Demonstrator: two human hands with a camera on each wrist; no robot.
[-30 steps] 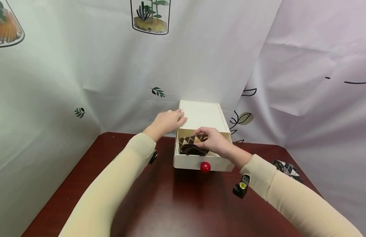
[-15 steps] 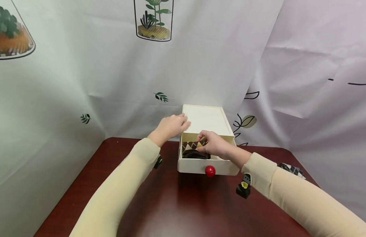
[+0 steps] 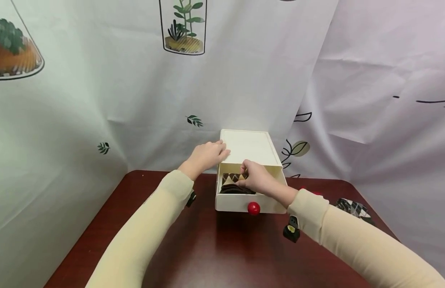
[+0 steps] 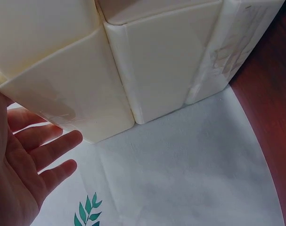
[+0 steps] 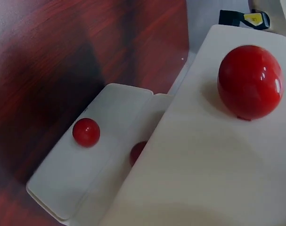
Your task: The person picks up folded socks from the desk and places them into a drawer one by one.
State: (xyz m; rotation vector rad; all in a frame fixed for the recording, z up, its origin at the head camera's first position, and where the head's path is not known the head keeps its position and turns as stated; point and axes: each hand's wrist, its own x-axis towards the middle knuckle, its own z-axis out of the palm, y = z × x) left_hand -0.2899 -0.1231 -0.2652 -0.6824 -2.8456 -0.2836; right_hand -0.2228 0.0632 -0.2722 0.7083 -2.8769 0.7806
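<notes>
A white drawer cabinet [image 3: 247, 146] stands at the table's far side in the head view, its top drawer [image 3: 231, 203] pulled out. Folded in that drawer lies a brown and tan argyle sock [image 3: 230, 179] with a dark brown part [image 3: 236, 189] in front. My right hand [image 3: 260, 179] reaches in from the right and pinches the sock at its right end; the contact is partly hidden. On the cabinet's upper left edge rests my left hand [image 3: 206, 156], and the left wrist view shows its fingers [image 4: 53, 148] loosely extended beside the white side wall.
A red round knob [image 3: 254, 208] sticks out of the open drawer's front. Lower drawers with red knobs [image 5: 86, 132] show in the right wrist view. A black, grey and white argyle sock [image 3: 355, 209] lies at the table's right. Behind the cabinet hangs a printed white curtain [image 3: 154, 88].
The head view has shifted slightly, moving everything a little lower in frame. My right hand has moved slightly over the sock; my left hand stays on the cabinet edge.
</notes>
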